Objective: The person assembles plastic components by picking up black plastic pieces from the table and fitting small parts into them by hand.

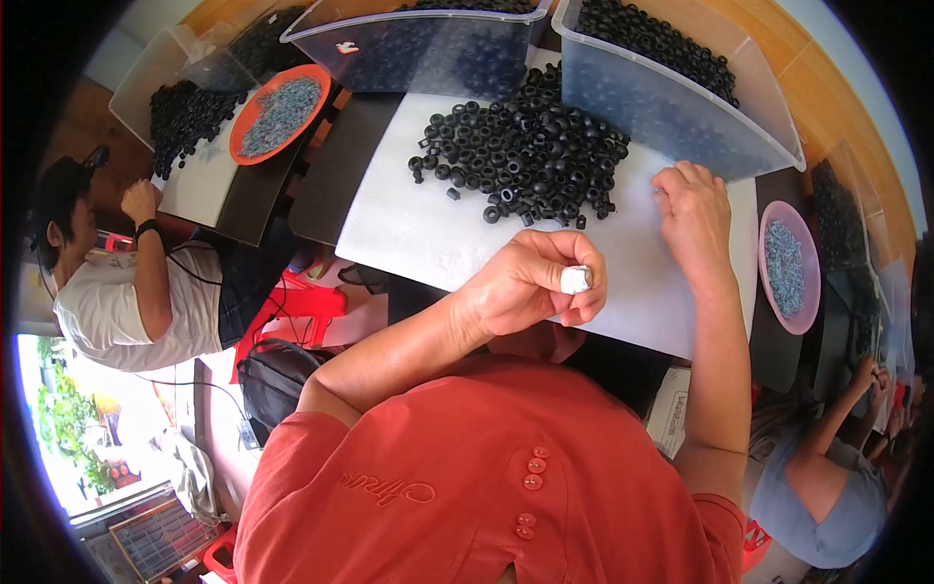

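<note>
My left hand (535, 282) is raised over the near edge of the white board (409, 234), its fingers curled in and the thumb pressed against them. White tape (576, 280) wraps the thumb tip. Whatever those fingers hold, if anything, is hidden. Farther right, my right hand (697, 216) is low over the board, close to a clear bin, with its fingers bent and drawn together; their tips are hidden. A loose pile of small black ring-shaped and rounded plastic parts (525, 156) spreads on the board beyond my left hand.
Two clear bins of black parts, one on the right (671, 102) and one on the left (418, 58), border the board's far side. A pink bowl (790, 268) of small metallic pieces stands right. At left are an orange bowl (282, 112) and a seated person (136, 282); another person (827, 487) sits right.
</note>
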{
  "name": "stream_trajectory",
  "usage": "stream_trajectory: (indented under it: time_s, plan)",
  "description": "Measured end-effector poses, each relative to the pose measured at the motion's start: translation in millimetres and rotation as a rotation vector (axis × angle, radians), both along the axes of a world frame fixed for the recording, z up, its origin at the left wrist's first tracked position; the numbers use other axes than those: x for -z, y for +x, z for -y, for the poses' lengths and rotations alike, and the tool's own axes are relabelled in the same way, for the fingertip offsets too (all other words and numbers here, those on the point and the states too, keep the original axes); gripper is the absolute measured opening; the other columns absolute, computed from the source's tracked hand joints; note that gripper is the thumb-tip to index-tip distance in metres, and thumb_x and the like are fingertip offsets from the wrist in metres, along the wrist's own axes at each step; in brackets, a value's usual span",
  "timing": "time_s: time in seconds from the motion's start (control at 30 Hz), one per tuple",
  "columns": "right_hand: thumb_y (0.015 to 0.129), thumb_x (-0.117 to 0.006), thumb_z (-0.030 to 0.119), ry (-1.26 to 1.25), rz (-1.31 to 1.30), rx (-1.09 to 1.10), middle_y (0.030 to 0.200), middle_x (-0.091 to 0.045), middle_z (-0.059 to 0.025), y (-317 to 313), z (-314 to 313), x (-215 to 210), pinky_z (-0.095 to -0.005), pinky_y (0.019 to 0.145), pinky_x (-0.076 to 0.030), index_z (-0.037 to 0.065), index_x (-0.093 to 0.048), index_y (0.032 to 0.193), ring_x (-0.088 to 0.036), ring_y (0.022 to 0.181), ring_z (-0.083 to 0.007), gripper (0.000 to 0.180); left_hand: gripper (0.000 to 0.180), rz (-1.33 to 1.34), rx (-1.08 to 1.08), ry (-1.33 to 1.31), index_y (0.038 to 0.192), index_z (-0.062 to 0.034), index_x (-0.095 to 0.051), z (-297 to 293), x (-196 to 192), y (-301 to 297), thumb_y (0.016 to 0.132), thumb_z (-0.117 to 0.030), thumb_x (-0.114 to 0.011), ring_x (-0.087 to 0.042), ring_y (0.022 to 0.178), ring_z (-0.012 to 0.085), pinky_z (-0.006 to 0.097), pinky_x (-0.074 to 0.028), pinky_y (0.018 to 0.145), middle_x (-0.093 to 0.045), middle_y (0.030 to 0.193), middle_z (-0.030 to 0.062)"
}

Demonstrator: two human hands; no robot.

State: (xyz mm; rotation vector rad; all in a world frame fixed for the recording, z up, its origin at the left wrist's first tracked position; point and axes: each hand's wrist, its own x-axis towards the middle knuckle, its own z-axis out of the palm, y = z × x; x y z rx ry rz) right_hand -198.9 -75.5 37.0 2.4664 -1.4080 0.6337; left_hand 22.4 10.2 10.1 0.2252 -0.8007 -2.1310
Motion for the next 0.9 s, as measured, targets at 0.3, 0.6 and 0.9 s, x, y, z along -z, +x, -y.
stream_trajectory:
  time_s: [0.3,0.6,0.9]
  plan:
    - [0.077,-0.067,0.007,-0.004,-0.007,-0.007,0.089,-0.062,-0.007,2.3,-2.2,-0.9,-0.04,0.078,-0.041,0.008,-0.063,0.085,-0.059,0.094,-0.027,0.01,0.006,-0.126,-0.015,0.002,0.074,0.0011,-0.061,-2.3,-1.3,1.8,0.071,0.001,-0.056,-0.06,0.073,0.0277,0.033,-0.044,0.058,-0.059,0.077,0.018]
    - [0.077,-0.068,0.007,0.007,-0.025,0.015,0.089,-0.062,-0.0074,1.7,-3.9,0.6,-0.0407,0.079,-0.041,0.008,-0.061,0.084,-0.059,0.095,-0.0272,0.01,0.006,0.218,-0.223,-0.06,0.061,-0.0005,-0.051,-24.8,-25.2,1.6,0.06,-0.002,-0.046,-0.053,0.065,0.0272,0.034,-0.042,0.057,-0.055,0.07,0.0159]
    - [0.074,-0.069,0.006,-0.042,-0.001,-0.005,0.085,-0.061,-0.0058,-1.6,-3.9,1.8,-0.0398,0.077,-0.041,0.008,-0.06,0.081,-0.059,0.09,-0.0262,0.011,0.002,0.21,-0.486,-0.21,0.059,-0.0018,-0.049,-27.2,-18.6,56.1,0.061,-0.001,-0.048,-0.051,0.058,0.026,0.034,-0.043,0.057,-0.05,0.058,0.0132]
